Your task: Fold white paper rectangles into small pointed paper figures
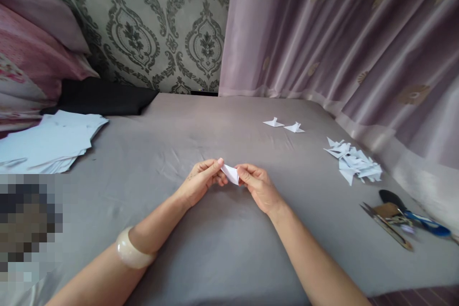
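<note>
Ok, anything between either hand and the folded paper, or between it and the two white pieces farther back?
Nothing visible: the left hand and right hand hold the folded paper directly, and grey cloth stretches on to the two white pieces.

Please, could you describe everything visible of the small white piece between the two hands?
The small white piece looks like folded paper, plain, with straight edges. It tilts down toward its right end, over the grey cloth. The left hand pinches its left end, the right hand its right end. Finer folds are unclear.
</note>
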The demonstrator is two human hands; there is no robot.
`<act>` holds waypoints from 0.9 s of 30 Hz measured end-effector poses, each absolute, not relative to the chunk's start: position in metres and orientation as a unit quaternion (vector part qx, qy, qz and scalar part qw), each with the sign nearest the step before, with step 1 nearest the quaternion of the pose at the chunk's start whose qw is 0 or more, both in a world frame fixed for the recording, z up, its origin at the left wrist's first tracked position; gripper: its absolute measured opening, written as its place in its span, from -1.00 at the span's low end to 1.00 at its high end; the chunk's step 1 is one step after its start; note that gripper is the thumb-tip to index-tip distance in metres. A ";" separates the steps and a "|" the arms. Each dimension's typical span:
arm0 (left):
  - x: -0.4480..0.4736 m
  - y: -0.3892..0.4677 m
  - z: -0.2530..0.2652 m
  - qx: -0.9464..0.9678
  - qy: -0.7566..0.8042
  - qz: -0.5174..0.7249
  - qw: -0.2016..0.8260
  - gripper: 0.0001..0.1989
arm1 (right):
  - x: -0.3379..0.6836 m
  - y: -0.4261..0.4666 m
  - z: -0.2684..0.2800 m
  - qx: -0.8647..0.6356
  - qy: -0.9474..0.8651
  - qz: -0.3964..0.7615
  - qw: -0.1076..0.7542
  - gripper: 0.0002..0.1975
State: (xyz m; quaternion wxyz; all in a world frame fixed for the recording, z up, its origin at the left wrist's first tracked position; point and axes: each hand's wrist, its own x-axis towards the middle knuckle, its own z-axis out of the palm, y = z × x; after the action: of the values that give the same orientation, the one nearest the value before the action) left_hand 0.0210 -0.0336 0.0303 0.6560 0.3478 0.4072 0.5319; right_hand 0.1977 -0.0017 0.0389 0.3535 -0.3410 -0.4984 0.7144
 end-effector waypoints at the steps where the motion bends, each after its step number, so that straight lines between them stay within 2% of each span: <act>1: 0.021 -0.033 0.030 0.348 0.401 0.533 0.659 -0.66 | 0.198 -0.001 0.038 -0.337 -0.492 0.723 0.349 -0.76; 6: 0.020 -0.032 0.026 0.359 0.380 0.527 0.670 -0.69 | 0.196 -0.001 0.036 -0.346 -0.484 0.726 0.344 -0.74; 14: 0.020 -0.036 0.034 0.392 0.470 0.469 0.637 -0.85 | 0.194 0.002 0.039 -0.425 -0.426 0.675 0.426 -0.70; 16: 0.020 -0.038 0.039 0.391 0.466 0.468 0.641 -0.75 | 0.195 0.003 0.041 -0.431 -0.408 0.684 0.424 -0.67; 19: 0.020 -0.041 0.046 0.418 0.448 0.451 0.648 -0.47 | 0.198 0.006 0.041 -0.437 -0.370 0.707 0.415 -0.63; 20: 0.021 -0.042 0.048 0.429 0.441 0.442 0.653 -0.43 | 0.199 0.007 0.041 -0.443 -0.359 0.711 0.411 -0.62; 24: 0.023 -0.043 0.047 0.423 0.426 0.413 0.684 -0.59 | 0.202 0.012 0.036 -0.472 -0.341 0.710 0.396 -0.60; 27: 0.022 -0.039 0.042 0.354 0.429 0.434 0.709 -0.58 | 0.203 0.012 0.035 -0.462 -0.358 0.698 0.414 -0.60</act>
State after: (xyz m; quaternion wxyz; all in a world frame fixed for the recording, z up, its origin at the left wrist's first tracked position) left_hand 0.0224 -0.0395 0.0423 0.7089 0.3539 0.4286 0.4341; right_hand 0.2030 0.0124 0.0350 0.4136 -0.4621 -0.3583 0.6979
